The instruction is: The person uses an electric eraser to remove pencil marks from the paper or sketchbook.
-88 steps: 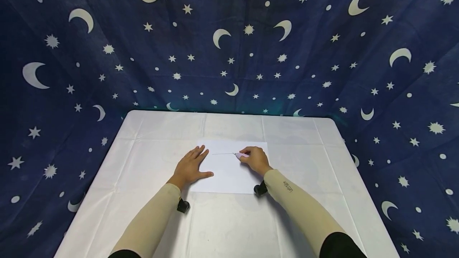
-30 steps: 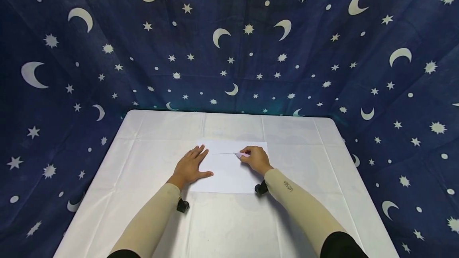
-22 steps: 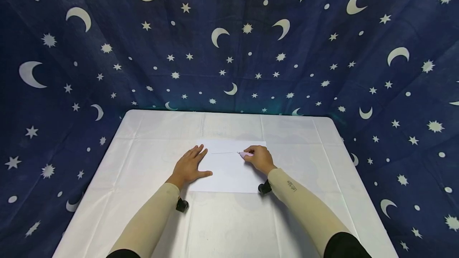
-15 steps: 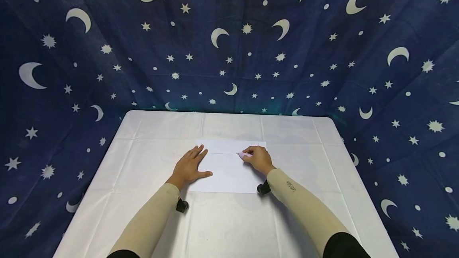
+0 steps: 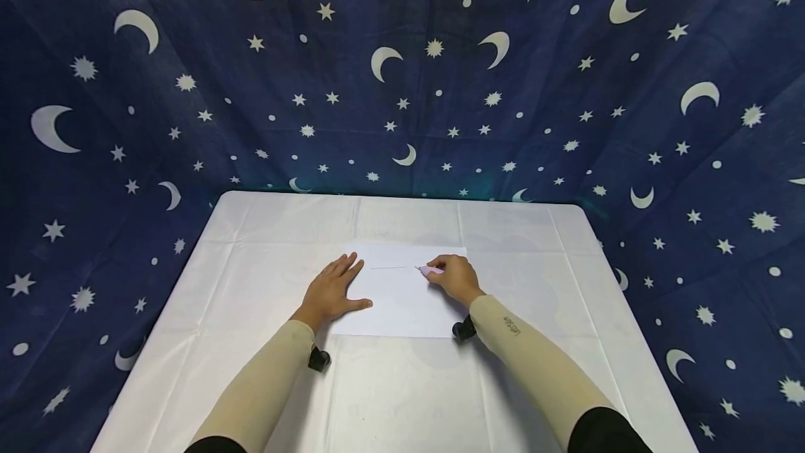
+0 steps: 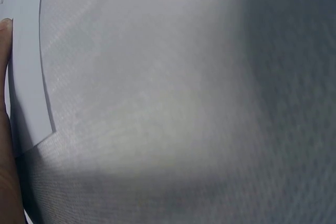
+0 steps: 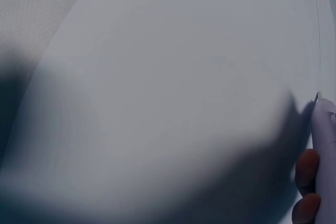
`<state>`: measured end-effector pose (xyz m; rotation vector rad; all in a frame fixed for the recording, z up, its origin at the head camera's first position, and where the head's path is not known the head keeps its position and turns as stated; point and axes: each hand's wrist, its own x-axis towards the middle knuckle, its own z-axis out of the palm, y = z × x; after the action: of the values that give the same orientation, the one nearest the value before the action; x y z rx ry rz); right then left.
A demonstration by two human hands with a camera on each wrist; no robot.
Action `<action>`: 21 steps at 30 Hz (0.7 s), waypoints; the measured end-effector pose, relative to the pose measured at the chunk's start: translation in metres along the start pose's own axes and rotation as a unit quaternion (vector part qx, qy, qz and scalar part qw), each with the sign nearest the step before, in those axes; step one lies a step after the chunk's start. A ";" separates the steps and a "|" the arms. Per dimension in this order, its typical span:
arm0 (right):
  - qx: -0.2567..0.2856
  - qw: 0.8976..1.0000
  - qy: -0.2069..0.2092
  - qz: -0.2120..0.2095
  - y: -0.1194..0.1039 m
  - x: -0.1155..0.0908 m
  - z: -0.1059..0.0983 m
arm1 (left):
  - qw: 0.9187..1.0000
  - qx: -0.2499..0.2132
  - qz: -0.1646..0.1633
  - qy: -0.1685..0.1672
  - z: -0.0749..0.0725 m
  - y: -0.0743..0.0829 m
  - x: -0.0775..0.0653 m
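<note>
Lilac cutter-like tool (image 5: 431, 270), pinched in the right hand (image 5: 458, 279), has its tip (image 7: 318, 96) beside one end of a thin line (image 5: 388, 268) on white paper (image 5: 396, 310); the left hand (image 5: 332, 292) lies spread over the paper's left edge, gripping nothing; slack pressure could let the paper slip; a snagging tip could tear it.

slender rounded lilac tool (image 7: 326, 140) shows a pale tip (image 7: 319, 96) | rectangular white paper sheet (image 5: 390, 306) bears a thin dark line (image 5: 388, 268) | white cloth-covered desk (image 5: 409, 393) | hanging navy fabric backdrop (image 5: 339, 65) is scattered with cream moons, stars, dots; teal along its bottom | beige fabric sleeves (image 5: 534, 355); right has dark lettering (image 5: 511, 326) | black fabric cuffs (image 5: 605, 432)
</note>
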<state>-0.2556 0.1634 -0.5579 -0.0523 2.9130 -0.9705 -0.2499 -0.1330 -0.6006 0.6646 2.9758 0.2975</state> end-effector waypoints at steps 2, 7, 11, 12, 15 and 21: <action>-0.002 1.000 0.003 0.000 0.003 0.001 -0.001 | 1.000 0.000 -0.002 -0.003 0.001 -0.001 0.001; 0.000 1.000 0.014 -0.004 0.008 0.001 0.000 | 1.000 -0.002 0.000 0.004 0.001 0.000 0.000; 0.016 1.000 0.012 -0.005 0.005 0.000 0.002 | 1.000 -0.006 0.000 0.008 0.002 0.000 -0.002; 0.020 1.000 0.010 -0.007 0.004 0.000 0.003 | 1.000 -0.007 0.001 0.010 0.002 0.000 -0.002; 0.024 1.000 0.005 -0.010 -0.002 0.000 0.006 | 1.000 -0.009 0.001 0.011 0.003 0.000 -0.002; 0.020 1.000 0.004 -0.018 -0.008 0.004 0.011 | 1.000 -0.007 0.003 0.014 0.003 0.000 -0.001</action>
<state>-0.2586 0.1501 -0.5620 -0.0987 2.9090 -1.0367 -0.2487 -0.1332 -0.6033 0.6727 2.9968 0.3309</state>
